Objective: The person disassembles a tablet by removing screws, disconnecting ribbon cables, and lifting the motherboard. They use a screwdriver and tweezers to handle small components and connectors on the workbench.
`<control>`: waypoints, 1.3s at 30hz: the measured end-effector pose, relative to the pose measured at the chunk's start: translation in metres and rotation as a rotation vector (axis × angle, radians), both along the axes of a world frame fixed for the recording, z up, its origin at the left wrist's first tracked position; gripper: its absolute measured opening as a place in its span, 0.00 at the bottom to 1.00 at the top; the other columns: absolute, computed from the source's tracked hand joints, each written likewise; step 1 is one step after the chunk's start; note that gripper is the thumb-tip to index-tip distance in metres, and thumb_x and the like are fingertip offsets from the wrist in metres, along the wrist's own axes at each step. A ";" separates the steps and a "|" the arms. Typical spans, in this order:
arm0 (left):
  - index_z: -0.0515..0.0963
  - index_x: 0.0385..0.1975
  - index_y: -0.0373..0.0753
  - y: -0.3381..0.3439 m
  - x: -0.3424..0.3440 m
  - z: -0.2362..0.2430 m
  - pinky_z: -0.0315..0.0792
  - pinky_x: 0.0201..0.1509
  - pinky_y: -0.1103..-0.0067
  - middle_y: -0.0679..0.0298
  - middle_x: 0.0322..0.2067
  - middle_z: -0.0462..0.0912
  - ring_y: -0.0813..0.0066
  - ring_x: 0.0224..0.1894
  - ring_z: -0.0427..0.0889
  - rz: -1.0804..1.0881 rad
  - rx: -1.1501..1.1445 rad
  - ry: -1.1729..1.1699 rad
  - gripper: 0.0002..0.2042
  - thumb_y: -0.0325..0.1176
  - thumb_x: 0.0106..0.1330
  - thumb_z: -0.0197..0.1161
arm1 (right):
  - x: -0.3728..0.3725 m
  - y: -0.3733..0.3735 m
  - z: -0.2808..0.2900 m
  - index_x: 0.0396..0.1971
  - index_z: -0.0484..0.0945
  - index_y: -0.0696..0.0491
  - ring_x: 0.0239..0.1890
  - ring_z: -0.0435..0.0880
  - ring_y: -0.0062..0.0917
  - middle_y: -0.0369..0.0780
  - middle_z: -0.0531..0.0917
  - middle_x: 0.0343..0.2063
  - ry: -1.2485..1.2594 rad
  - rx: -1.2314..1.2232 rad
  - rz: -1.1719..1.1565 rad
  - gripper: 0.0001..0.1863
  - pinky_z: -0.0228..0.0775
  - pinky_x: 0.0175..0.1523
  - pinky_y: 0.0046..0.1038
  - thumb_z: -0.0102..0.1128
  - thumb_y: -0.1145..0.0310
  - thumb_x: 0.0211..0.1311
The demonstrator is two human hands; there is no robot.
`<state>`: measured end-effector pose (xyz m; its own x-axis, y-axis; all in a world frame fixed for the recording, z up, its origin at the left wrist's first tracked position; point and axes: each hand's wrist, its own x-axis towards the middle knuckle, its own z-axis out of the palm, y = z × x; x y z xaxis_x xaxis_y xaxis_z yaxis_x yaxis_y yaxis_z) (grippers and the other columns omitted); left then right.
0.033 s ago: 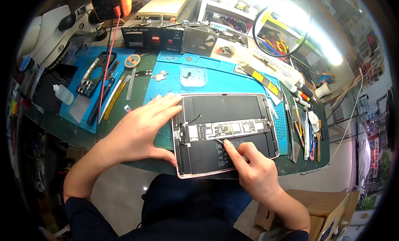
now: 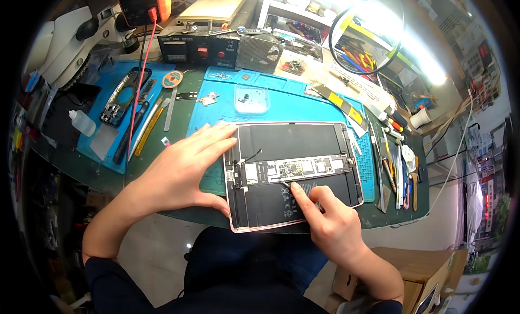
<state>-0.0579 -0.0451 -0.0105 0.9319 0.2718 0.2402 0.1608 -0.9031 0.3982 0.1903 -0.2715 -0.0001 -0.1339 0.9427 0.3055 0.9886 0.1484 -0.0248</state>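
An opened tablet [image 2: 292, 140] lies across the front of the bench, with black battery packs on both sides of a long logic board [image 2: 295, 169]. My left hand [image 2: 181, 162] holds the tablet's left edge, fingers at the upper corner and thumb lower down. My right hand [image 2: 330, 219] rests over the lower battery, its fingers closed on a thin metal tool [image 2: 286, 184]. The tool's tip meets the lower edge of the board; the rest is hidden under the hand, so its exact kind is unclear. A short black cable [image 2: 254, 155] sticks up near the board's left end.
Beneath the tablet lies a blue mat [image 2: 219, 108] with a clear dish [image 2: 252, 99] of small parts. Tweezers, brushes and blades [image 2: 398, 167] lie at the right. A phone frame [image 2: 124, 97] and a dropper bottle [image 2: 81, 122] stand left; a power unit [image 2: 197, 51] is behind.
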 end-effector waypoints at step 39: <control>0.77 0.69 0.29 0.091 -0.213 -0.041 0.76 0.70 0.66 0.49 0.63 0.83 0.57 0.63 0.85 1.185 0.212 -0.485 0.24 0.27 0.75 0.70 | -0.024 -0.026 0.013 0.60 0.86 0.57 0.31 0.85 0.31 0.38 0.79 0.39 0.262 -0.058 -0.166 0.23 0.77 0.34 0.32 0.74 0.70 0.66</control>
<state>-0.2706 0.0455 -0.0516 -0.0424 0.7809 0.6232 0.7810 -0.3631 0.5081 0.1666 -0.2978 0.0126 0.0994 0.9620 0.2542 0.9579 -0.0234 -0.2860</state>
